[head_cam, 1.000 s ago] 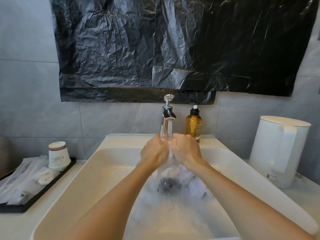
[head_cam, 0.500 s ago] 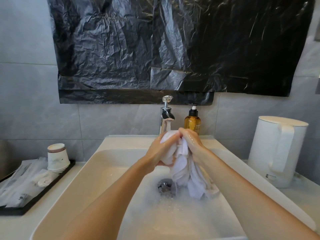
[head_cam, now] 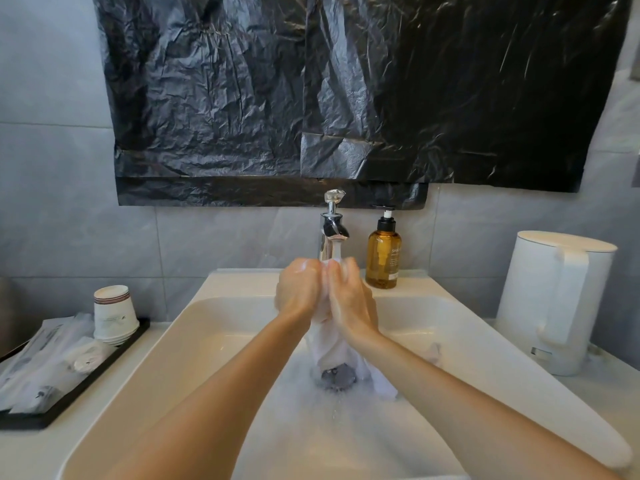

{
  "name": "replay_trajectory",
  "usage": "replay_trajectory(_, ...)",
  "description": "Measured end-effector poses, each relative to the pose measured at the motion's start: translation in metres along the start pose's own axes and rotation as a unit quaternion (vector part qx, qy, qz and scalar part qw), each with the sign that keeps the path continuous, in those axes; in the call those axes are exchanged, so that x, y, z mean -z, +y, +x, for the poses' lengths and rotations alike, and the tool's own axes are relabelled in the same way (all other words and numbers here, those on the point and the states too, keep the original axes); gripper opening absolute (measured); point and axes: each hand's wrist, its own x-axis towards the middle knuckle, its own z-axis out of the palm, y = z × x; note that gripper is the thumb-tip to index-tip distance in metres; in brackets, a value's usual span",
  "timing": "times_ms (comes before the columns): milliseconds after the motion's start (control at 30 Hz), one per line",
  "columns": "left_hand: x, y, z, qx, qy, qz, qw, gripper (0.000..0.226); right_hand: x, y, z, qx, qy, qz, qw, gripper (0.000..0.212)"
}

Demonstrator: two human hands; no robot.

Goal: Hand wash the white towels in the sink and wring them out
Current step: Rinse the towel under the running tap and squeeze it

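A wet white towel [head_cam: 330,348] hangs bunched between my two hands over the white sink [head_cam: 214,317]. My left hand [head_cam: 300,289] and my right hand [head_cam: 349,296] grip its upper part side by side, knuckles close together, just below the chrome faucet [head_cam: 332,233]. The towel's lower end trails into foamy water beside the dark drain [head_cam: 337,375]. Most of the cloth inside my fists is hidden.
An amber pump bottle [head_cam: 383,254] stands right of the faucet. A white kettle [head_cam: 554,299] sits on the counter at right. At left, a black tray [head_cam: 86,382] holds paper cups [head_cam: 114,313] and wrapped packets. Black plastic sheeting [head_cam: 346,91] covers the wall above.
My hands have dropped a little and closed tighter together on the towel; half a second ago they held it raised and more spread out, with more cloth showing.
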Motion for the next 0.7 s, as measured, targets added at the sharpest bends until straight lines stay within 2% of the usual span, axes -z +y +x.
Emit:
replay_trajectory(100, 0.002, 0.005, -0.004, -0.029, -0.006, 0.112, 0.993, 0.021, 0.006, 0.002, 0.006, 0.013, -0.004, -0.023, 1.000, 0.033)
replay_trajectory(233, 0.001, -0.003, 0.005, -0.050, 0.009, 0.190, 0.980, 0.020, 0.016, 0.005, 0.014, 0.039, -0.008, -0.073, 0.997, 0.038)
replay_trajectory(333, 0.002, -0.010, 0.011, -0.100, 0.036, 0.276, 0.955, 0.032, 0.017, 0.005, 0.019, 0.108, -0.024, -0.185, 0.977, 0.032)
replay_trajectory(367, 0.005, -0.009, 0.010, -0.110, 0.037, 0.279, 0.953, 0.036, 0.019, 0.004, 0.021, 0.107, -0.040, -0.179, 0.977, 0.036)
replay_trajectory(467, 0.012, -0.009, 0.009, -0.107, -0.029, 0.267, 0.957, 0.054, 0.025, 0.006, 0.023, 0.067, -0.090, -0.122, 0.986, 0.057)
replay_trajectory(533, 0.012, -0.010, 0.009, -0.104, -0.106, 0.286, 0.947, 0.071, 0.030, 0.010, 0.025, 0.008, -0.099, -0.060, 0.993, 0.054)
replay_trajectory(600, 0.010, -0.006, 0.008, -0.089, -0.172, 0.257, 0.947, 0.098, 0.037, 0.010, 0.029, -0.031, -0.088, 0.015, 0.996, 0.049)
replay_trajectory(633, 0.011, -0.004, 0.009, -0.084, -0.194, 0.246, 0.946, 0.104, 0.040, 0.009, 0.033, -0.049, -0.078, 0.053, 0.994, 0.046)
replay_trajectory(667, 0.012, -0.004, 0.009, -0.091, -0.216, 0.247, 0.940, 0.095, 0.041, 0.008, 0.037, -0.062, -0.075, 0.077, 0.992, 0.042)
replay_trajectory(700, 0.012, -0.003, 0.006, -0.109, -0.245, 0.236, 0.934, 0.076, 0.042, 0.006, 0.041, -0.073, -0.077, 0.094, 0.990, 0.039)
